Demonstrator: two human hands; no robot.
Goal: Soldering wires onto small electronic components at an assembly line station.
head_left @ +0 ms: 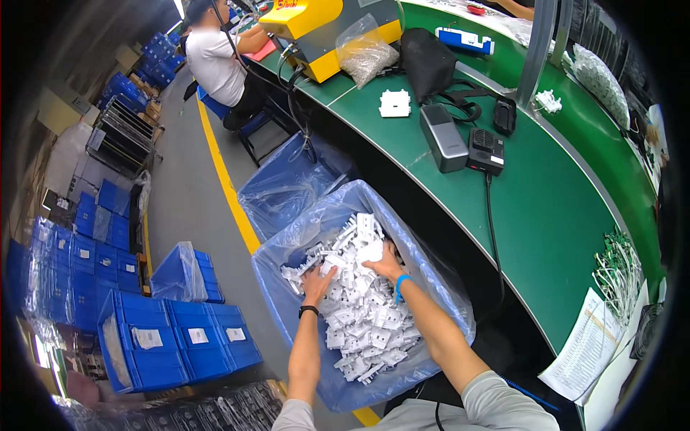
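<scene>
Many white parts (357,302) lie heaped; right hand (388,266) pinches one; left hand (315,284) touches others, grip unclear.

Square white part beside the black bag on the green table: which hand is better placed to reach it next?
Probably the right hand: it is nearer the table and the square white part, while the left hand is farther left in the bin.

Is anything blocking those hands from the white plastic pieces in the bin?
Nothing I can see. The left hand and right hand are both right at the white plastic pieces, inside the open blue bin.
</scene>
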